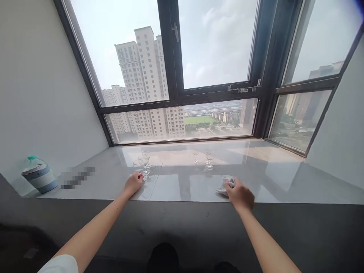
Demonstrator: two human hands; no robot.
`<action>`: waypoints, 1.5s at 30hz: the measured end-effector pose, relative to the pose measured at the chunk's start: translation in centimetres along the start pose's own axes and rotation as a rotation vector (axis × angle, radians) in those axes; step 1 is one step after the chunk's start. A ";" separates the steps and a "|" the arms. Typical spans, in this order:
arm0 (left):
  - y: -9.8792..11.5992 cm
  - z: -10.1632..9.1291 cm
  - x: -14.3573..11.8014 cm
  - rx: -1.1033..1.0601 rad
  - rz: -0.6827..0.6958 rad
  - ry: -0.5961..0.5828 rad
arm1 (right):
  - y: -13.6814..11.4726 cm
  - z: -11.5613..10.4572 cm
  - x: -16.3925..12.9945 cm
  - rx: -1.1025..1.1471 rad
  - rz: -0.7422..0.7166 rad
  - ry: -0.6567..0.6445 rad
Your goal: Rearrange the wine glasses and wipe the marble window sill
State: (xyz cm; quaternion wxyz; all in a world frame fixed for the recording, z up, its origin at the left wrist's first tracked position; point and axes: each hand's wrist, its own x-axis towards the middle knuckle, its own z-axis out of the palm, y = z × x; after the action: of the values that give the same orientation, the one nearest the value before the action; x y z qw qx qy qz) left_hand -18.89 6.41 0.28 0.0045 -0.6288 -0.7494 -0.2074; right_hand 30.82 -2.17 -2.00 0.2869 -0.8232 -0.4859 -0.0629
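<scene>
At the front of the windowsill, my left hand (133,185) is closed in a pinch at the low part of a clear stemmed glass (139,163). Another stemmed glass (148,163) stands just behind it, and the two partly overlap. My right hand (241,194) is closed around a crumpled white cloth (222,191), which touches or hovers just over the sill near its front edge. Between the hands, farther back, stand a stemmed glass (209,166) and a smaller stemmed glass (196,160). Clear glass makes their outlines hard to follow.
The glossy pale windowsill (182,187) ends in a front edge close to me. A blue-and-white container with a green top (41,175) stands at the far left, against the wall. Dark window frames (176,103) bound the sill behind.
</scene>
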 end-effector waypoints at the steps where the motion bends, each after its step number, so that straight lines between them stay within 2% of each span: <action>1: 0.1 0.2 -0.1 0.009 -0.004 0.012 | 0.0 0.0 0.0 -0.010 -0.003 -0.001; 12: 1.4 0.3 -1.6 0.073 0.003 0.057 | 0.3 0.1 0.2 -0.015 -0.013 -0.067; 24: 1.0 1.0 -0.9 0.031 0.007 0.041 | 0.3 0.2 0.1 -0.071 -0.055 -0.002; 30: 1.3 0.8 -1.1 0.034 0.003 0.043 | 0.8 0.8 0.4 -0.085 -0.057 -0.012; 45: 1.1 1.0 -1.2 0.043 0.007 0.059 | 0.8 0.5 0.3 -0.069 -0.005 -0.056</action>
State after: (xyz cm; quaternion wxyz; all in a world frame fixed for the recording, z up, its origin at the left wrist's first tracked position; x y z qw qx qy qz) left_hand -17.40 5.76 -0.59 0.0411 -0.6249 -0.7509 -0.2097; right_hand 31.54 -1.93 -2.63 0.2445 -0.8327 -0.4935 -0.0575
